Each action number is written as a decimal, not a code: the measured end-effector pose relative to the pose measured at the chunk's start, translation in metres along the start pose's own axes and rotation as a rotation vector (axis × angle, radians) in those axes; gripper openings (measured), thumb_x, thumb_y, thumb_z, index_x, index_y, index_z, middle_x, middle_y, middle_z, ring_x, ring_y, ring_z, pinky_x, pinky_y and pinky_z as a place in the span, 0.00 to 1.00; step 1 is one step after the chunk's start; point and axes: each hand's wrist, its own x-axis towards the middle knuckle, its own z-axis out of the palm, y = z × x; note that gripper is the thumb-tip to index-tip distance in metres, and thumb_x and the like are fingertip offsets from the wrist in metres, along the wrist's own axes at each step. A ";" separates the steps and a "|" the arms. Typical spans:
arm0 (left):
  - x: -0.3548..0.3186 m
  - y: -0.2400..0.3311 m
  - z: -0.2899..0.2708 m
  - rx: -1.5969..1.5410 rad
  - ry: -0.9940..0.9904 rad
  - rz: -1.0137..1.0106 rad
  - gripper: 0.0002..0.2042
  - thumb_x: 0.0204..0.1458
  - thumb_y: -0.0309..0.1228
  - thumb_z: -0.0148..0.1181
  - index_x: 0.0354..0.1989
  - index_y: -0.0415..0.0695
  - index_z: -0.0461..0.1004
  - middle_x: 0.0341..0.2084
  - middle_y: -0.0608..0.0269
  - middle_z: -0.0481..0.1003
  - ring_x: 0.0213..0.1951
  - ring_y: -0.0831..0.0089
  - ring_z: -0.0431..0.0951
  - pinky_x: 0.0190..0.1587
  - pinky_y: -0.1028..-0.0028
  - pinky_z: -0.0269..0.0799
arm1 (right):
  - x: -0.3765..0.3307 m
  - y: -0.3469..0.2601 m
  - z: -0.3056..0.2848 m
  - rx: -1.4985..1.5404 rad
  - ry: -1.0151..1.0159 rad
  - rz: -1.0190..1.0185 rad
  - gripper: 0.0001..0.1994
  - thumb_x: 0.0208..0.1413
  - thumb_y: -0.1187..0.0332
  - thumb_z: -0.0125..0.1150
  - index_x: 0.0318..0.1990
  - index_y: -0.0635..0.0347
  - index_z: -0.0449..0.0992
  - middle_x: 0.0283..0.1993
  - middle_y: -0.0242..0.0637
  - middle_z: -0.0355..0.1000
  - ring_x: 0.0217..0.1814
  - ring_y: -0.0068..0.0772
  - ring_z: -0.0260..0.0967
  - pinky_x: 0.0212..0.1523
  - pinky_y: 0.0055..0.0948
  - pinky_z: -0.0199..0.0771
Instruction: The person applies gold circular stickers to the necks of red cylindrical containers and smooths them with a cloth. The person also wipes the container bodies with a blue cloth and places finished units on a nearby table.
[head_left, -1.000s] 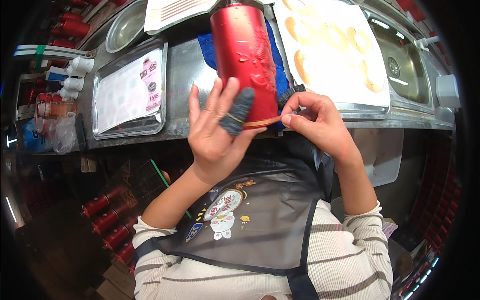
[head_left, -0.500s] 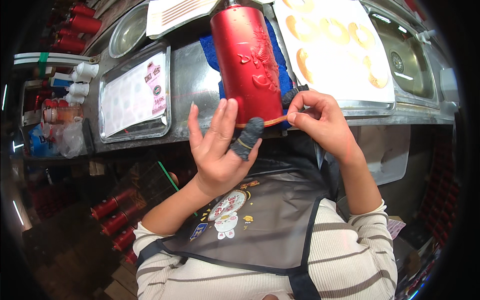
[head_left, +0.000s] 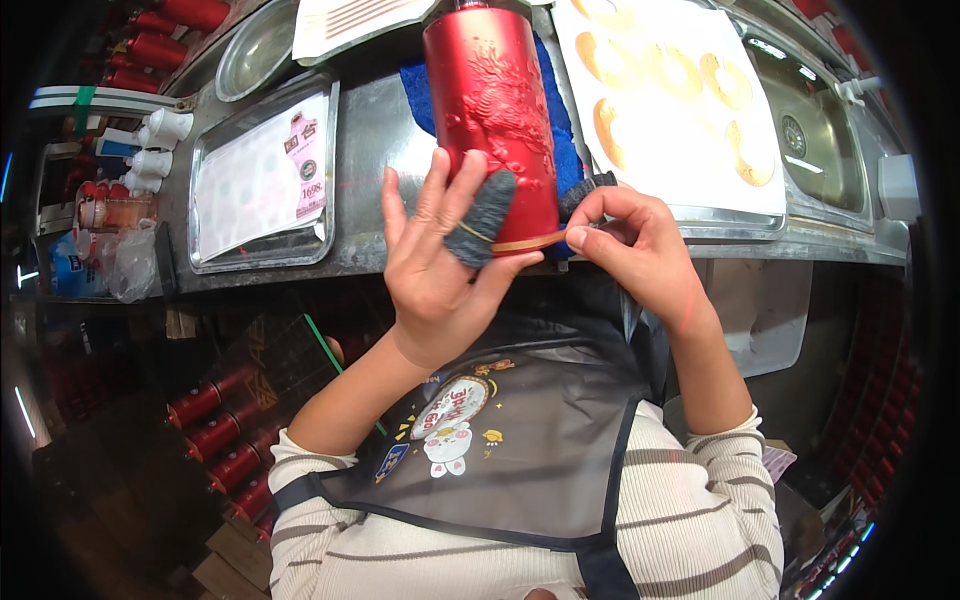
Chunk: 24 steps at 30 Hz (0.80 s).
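Observation:
A shiny red bottle (head_left: 490, 110) with a raised relief lies on a blue towel (head_left: 563, 110), its base toward me. A thin gold-orange strip (head_left: 530, 243) runs around the bottle near the base. My left hand (head_left: 430, 260) rests against the bottle's lower left side, fingers stretched out. One of its fingers wears a dark grey cloth sleeve (head_left: 485, 215) and touches the bottle by the strip; the thumb lies under the base. At the right of the base, my right hand (head_left: 640, 240) pinches the strip's end. Another grey sleeve (head_left: 588, 192) covers one of its fingers.
To the left, a metal tray (head_left: 265, 262) holds printed sheets. A white sheet with gold ring shapes (head_left: 690, 130) lies right of the bottle, near a metal sink (head_left: 835, 150). A metal bowl (head_left: 255, 55) stands back left. More red bottles (head_left: 215, 435) stand low on the left.
The bottle has turned, bringing its relief from the right side toward the middle. My left hand's covered finger has shifted left and up, and the thumb now reaches along the base.

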 end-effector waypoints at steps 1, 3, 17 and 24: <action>-0.004 -0.003 -0.001 -0.045 0.002 -0.013 0.30 0.41 0.33 0.76 0.55 0.38 0.77 0.62 0.47 0.71 0.66 0.46 0.67 0.68 0.40 0.46 | -0.001 0.000 0.000 0.006 0.019 -0.027 0.04 0.57 0.72 0.64 0.32 0.63 0.77 0.30 0.24 0.71 0.25 0.07 0.60 0.26 0.13 0.59; -0.018 -0.003 -0.006 -0.061 -0.001 -0.042 0.30 0.41 0.33 0.76 0.56 0.37 0.77 0.62 0.44 0.70 0.66 0.45 0.67 0.68 0.40 0.46 | -0.005 0.000 -0.001 0.025 0.014 0.013 0.04 0.56 0.72 0.64 0.32 0.63 0.76 0.30 0.22 0.68 0.28 0.07 0.60 0.29 0.12 0.58; -0.014 0.008 -0.016 0.196 -0.082 0.162 0.21 0.38 0.26 0.75 0.45 0.43 0.81 0.60 0.43 0.71 0.61 0.42 0.72 0.66 0.35 0.46 | -0.004 -0.004 -0.002 0.082 0.035 0.062 0.03 0.57 0.75 0.61 0.32 0.64 0.76 0.33 0.25 0.72 0.33 0.11 0.67 0.36 0.14 0.68; 0.017 0.027 -0.013 0.318 -0.191 0.269 0.06 0.42 0.31 0.67 0.29 0.46 0.81 0.58 0.48 0.74 0.61 0.38 0.70 0.66 0.32 0.42 | -0.003 0.000 -0.001 0.077 0.052 0.048 0.02 0.57 0.75 0.62 0.33 0.64 0.77 0.34 0.25 0.73 0.35 0.11 0.68 0.38 0.14 0.69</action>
